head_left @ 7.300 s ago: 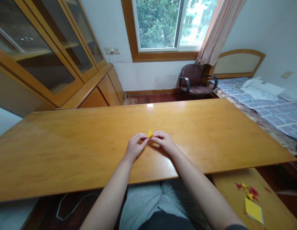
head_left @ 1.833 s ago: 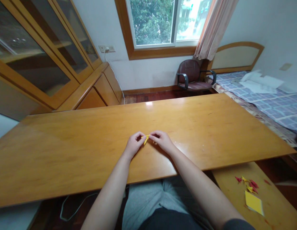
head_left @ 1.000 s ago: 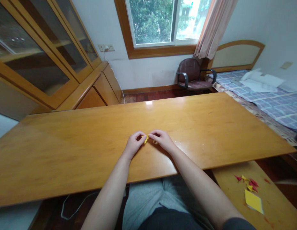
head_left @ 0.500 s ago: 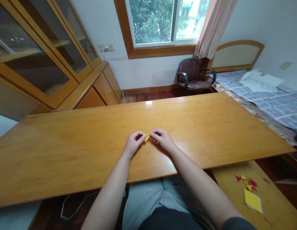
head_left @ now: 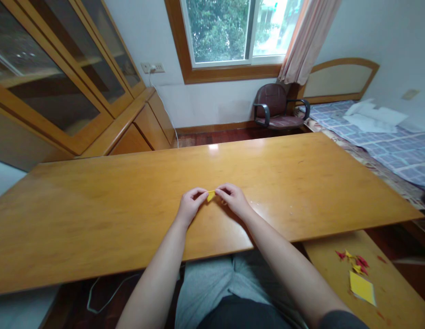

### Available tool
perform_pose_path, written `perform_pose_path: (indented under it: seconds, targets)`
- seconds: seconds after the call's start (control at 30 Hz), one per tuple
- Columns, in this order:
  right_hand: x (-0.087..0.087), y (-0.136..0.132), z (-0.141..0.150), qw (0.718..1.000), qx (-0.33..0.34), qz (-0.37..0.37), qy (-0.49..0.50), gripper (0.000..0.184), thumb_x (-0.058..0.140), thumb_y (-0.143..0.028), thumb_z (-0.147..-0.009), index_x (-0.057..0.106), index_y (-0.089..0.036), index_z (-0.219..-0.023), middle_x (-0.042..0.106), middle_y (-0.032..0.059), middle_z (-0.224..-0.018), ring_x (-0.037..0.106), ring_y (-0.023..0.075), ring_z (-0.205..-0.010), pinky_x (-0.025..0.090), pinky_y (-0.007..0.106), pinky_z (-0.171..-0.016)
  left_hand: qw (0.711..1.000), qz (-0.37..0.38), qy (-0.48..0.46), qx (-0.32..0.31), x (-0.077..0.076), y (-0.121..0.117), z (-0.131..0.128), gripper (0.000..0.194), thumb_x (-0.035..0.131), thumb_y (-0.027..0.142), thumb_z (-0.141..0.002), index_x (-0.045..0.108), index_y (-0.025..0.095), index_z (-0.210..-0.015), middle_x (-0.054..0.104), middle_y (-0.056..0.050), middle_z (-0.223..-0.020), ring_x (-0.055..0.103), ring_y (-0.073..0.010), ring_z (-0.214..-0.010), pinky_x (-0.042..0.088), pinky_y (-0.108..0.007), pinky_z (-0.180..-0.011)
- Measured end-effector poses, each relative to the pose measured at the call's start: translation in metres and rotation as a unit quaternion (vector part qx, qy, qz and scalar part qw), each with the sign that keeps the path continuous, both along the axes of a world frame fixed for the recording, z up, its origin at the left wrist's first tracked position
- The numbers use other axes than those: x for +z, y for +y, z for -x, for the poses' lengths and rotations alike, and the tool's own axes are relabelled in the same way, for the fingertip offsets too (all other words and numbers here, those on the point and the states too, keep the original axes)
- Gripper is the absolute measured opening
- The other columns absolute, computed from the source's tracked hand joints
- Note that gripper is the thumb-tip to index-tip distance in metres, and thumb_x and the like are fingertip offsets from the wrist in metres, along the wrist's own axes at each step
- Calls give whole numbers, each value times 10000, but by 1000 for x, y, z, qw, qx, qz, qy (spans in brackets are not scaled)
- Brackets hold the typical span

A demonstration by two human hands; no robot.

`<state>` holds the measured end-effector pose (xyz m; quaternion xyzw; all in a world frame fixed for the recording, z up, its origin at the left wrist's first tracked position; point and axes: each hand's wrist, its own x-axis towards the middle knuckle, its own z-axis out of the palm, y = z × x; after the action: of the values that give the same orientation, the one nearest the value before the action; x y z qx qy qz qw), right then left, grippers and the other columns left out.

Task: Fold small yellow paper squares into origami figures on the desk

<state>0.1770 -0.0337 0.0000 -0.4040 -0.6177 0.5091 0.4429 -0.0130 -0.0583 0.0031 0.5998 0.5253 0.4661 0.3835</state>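
A small folded piece of yellow paper [head_left: 211,196] is held just above the wooden table [head_left: 130,205], in front of me. My left hand [head_left: 192,203] pinches its left end between thumb and fingers. At its right end, my right hand [head_left: 232,197] pinches the paper the same way. The upper edge runs nearly straight between the two pinches, and a pointed part hangs below it. My fingertips cover both ends, so the full shape of the fold is hidden.
On a lower wooden surface [head_left: 328,256] at the right lie a stack of yellow paper squares [head_left: 362,288] and several small red and yellow folded paper pieces [head_left: 361,262]. Beyond the table stand an armchair [head_left: 272,107], a bed [head_left: 376,137] and a glass-doored cabinet [head_left: 106,123].
Both hands keep their pinch on the yellow paper. Slightly more of the paper shows between the fingertips; otherwise hardly anything differs.
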Motion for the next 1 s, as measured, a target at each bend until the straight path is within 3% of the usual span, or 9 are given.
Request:
perform_pose_path:
  seconds: [0.4, 0.6, 0.73, 1.0]
  targets:
    - [-2, 1, -2, 1000, -19, -12, -6, 243, 618, -418, -867, 670, -182, -842, 638, 31, -755, 560, 149, -634, 451, 250, -561, 1000, 1, -18, 25, 4, -1, -2, 208, 682, 366, -798, 726, 175, -867, 733, -49, -850, 665, -192, -799, 521, -301, -787]
    - [1, -1, -1, 996, -30, -79, -36, 199, 575, -360, -911, 650, -185, -852, 615, 24, -786, 567, 150, -681, 453, 268, -639, 999, -16, 5, 33, 0, 0, -1, 201, 679, 366, -800, 725, 179, -858, 731, -49, -852, 669, -193, -810, 521, -297, -792]
    - [2, -2, 1, 998, -12, -63, -20, 178, 606, -356, -892, 638, -185, -857, 617, 17, -782, 568, 144, -645, 454, 268, -634, 999, -26, 9, 28, -4, 1, 0, 179, 659, 345, -820, 711, 180, -867, 719, -44, -856, 659, -184, -813, 511, -288, -789]
    - [2, -1, 1, 991, -33, -113, -63, 188, 593, -347, -906, 655, -185, -834, 641, 31, -794, 561, 157, -689, 452, 279, -683, 993, -92, 65, 37, 2, -2, -6, 142, 618, 296, -861, 668, 196, -948, 678, -47, -937, 639, -177, -881, 509, -293, -817]
